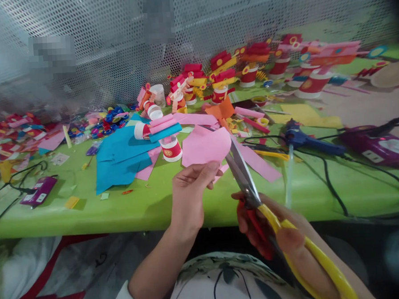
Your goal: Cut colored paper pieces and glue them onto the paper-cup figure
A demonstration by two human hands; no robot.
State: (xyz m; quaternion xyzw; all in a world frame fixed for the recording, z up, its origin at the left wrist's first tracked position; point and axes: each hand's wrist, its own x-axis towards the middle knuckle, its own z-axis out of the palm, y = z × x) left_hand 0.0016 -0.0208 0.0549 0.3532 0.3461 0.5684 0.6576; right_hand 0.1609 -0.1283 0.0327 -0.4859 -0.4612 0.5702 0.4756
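My left hand [196, 190] pinches the lower edge of a piece of pink paper [204, 145] between thumb and fingers, above the table's front edge. In my right hand [284, 234] is a pair of scissors [248, 182] with yellow and red handles. Their blades point up and away, slightly apart, at the right edge of the pink paper. Just beyond the paper stands a red and white paper cup [171, 148]. Another cup lies on its side with pink and blue paper rolls [165, 126] against it.
Blue paper sheets [123, 158] lie left of the cups. A blue glue gun [306, 139] and a purple power strip [380, 144] with black cables are at right; another purple power box [39, 191] is at left. Decorated cup models [221, 92] line the back by the perforated metal panel [114, 47].
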